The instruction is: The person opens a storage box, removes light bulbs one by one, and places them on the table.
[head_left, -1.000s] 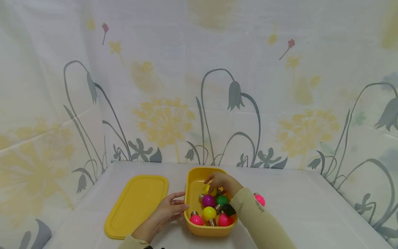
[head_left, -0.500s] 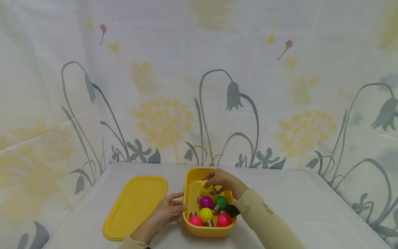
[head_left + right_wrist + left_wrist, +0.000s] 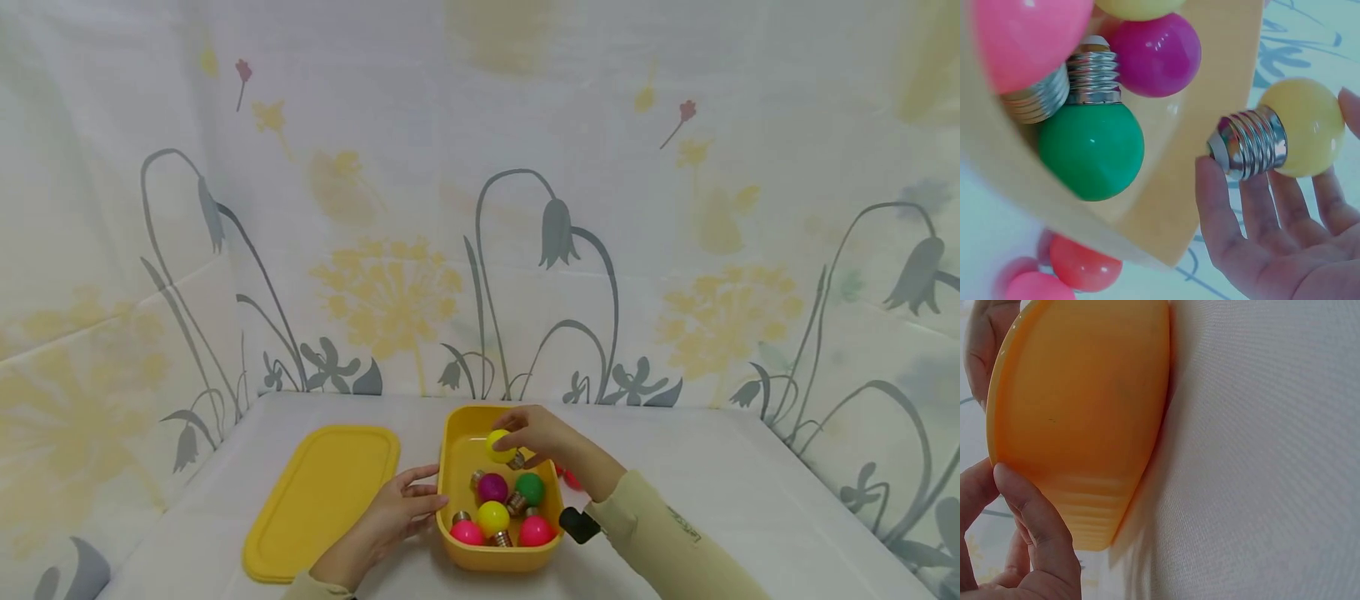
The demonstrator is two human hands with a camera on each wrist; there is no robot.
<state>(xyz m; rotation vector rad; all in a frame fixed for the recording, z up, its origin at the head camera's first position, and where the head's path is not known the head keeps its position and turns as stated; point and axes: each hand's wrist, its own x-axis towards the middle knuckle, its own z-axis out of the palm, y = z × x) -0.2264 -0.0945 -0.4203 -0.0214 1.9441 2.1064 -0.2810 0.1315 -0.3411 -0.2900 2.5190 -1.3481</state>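
The right grip (image 3: 542, 433) is closing its fingers round a yellow bulb (image 3: 1304, 128), open only as wide as that globe. One fingertip is touching the tip of the metal screw base (image 3: 1254, 142), other fingers are running along the underside, and another digit is reaching the globe from the opposite side. In the head view the bulb is hanging over the far part of a yellow box (image 3: 457, 462), apart from the bulbs inside, its base pointing toward the right and near side. The left grip (image 3: 397, 510) is pinching the box's left rim between thumb and finger.

Nearer the person, five bulbs are lying in the box: a purple bulb (image 3: 492, 487) beside a green bulb (image 3: 529, 489), a second yellow bulb (image 3: 492, 517) below them, a pink bulb (image 3: 468, 532) in the near left corner and another pink bulb (image 3: 536, 531) in the near right.

Just outside the right wall, a red bulb (image 3: 1086, 262) and a pink one (image 3: 1040, 287) are resting on the white surface (image 3: 675, 467). A yellow lid (image 3: 322, 504) is lying flat to the left, and a flower-printed cloth (image 3: 420, 192) is hanging behind everything.
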